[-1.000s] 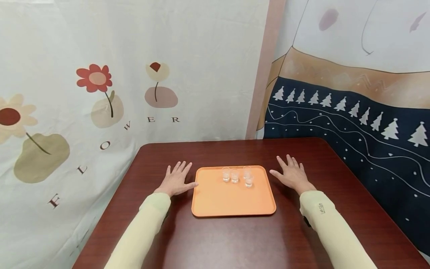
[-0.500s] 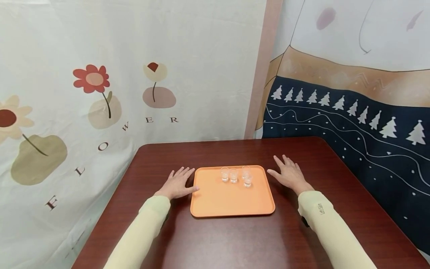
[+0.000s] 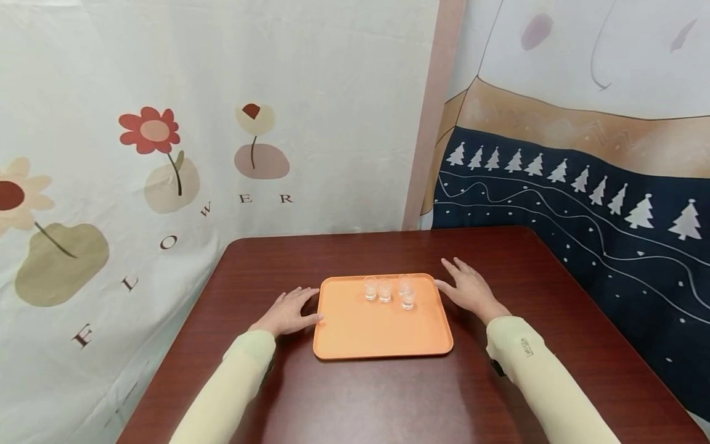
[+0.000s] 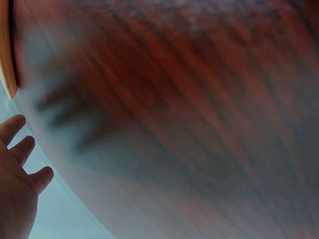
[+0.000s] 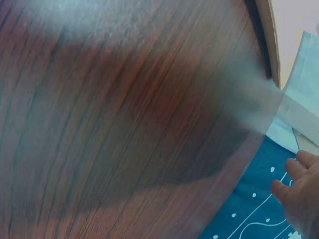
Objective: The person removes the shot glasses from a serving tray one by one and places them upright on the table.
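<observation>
An orange tray point(image 3: 383, 336) lies flat on the table. Several small clear shot glasses point(image 3: 385, 291) stand upright toward its far side, right of the middle. My left hand point(image 3: 285, 313) is at the tray's left edge, fingers extended, its thumb tip at the rim; whether it touches cannot be told. Beside the far right corner is my right hand point(image 3: 471, 290), its fingers spread and its thumb close to the rim. Neither hand holds anything. In the wrist views, fingers of the left hand point(image 4: 17, 174) and the right hand point(image 5: 301, 191) appear above the table, apart from its surface.
The dark red-brown wooden table point(image 3: 355, 401) has rounded far corners. Behind it hangs a pale cloth point(image 3: 344, 111) printed with flowers and letters. A navy cloth point(image 3: 554, 240) with white trees hangs along the right side.
Both hands have moved in closer to the tray. The left hand has drawn slightly nearer to me with its fingers lower; the right hand has shifted left. The tray and glasses stay put.
</observation>
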`<state>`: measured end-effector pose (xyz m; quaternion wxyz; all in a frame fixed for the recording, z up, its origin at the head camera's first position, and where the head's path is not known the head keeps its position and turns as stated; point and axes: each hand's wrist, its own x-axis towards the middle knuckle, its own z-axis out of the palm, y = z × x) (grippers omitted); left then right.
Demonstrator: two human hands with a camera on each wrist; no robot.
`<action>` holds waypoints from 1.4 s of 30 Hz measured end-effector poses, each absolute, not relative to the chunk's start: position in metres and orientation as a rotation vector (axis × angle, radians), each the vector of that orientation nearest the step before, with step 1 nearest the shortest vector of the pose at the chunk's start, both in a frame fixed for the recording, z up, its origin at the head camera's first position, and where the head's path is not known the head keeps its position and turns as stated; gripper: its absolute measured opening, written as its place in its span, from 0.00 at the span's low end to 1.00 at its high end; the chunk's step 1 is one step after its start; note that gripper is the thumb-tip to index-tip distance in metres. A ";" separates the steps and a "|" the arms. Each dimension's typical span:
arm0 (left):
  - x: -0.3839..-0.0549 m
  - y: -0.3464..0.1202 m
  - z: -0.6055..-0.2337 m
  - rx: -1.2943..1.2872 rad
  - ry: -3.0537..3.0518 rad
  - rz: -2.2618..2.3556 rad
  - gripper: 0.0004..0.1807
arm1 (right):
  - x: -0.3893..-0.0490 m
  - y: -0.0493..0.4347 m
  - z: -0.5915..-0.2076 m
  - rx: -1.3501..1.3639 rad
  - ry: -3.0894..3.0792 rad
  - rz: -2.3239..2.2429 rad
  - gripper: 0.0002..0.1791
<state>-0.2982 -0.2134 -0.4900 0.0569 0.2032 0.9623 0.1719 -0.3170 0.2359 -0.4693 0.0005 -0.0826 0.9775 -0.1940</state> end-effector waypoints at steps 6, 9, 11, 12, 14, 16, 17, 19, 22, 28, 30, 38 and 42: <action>-0.295 -0.217 -0.493 0.656 2.889 0.593 0.40 | -0.313 0.228 -0.470 -0.288 3.056 -0.718 0.40; -0.295 -0.218 -0.495 0.649 2.875 0.604 0.39 | -0.311 0.223 -0.470 -0.311 3.054 -0.782 0.40; -0.295 -0.219 -0.496 0.646 2.871 0.608 0.39 | -0.309 0.220 -0.472 -0.333 3.052 -0.816 0.39; -0.294 -0.219 -0.496 0.642 2.870 0.607 0.39 | -0.309 0.218 -0.472 -0.344 3.050 -0.837 0.38; -0.294 -0.220 -0.497 0.638 2.869 0.605 0.38 | -0.307 0.215 -0.474 -0.365 3.049 -0.871 0.38; -0.294 -0.220 -0.498 0.642 2.870 0.599 0.38 | -0.304 0.213 -0.475 -0.374 3.040 -0.907 0.37; -0.294 -0.220 -0.499 0.646 2.872 0.595 0.38 | -0.303 0.212 -0.475 -0.376 3.034 -0.930 0.37; -0.294 -0.221 -0.499 0.654 2.874 0.591 0.38 | -0.301 0.210 -0.477 -0.390 3.032 -0.968 0.36; -0.295 -0.221 -0.499 0.656 2.871 0.586 0.38 | -0.298 0.206 -0.480 -0.408 3.027 -1.028 0.36; -0.294 -0.221 -0.500 0.637 2.855 0.585 0.39 | -0.292 0.197 -0.488 -0.385 2.999 -1.139 0.35; -0.294 -0.221 -0.501 0.630 2.847 0.576 0.39 | -0.290 0.194 -0.490 -0.356 2.979 -1.181 0.35; -0.293 -0.221 -0.500 0.620 2.840 0.575 0.40 | -0.283 0.178 -0.494 -0.251 2.890 -1.376 0.33; -0.292 -0.221 -0.499 0.615 2.844 0.575 0.40 | -0.282 0.171 -0.497 -0.215 2.870 -1.469 0.29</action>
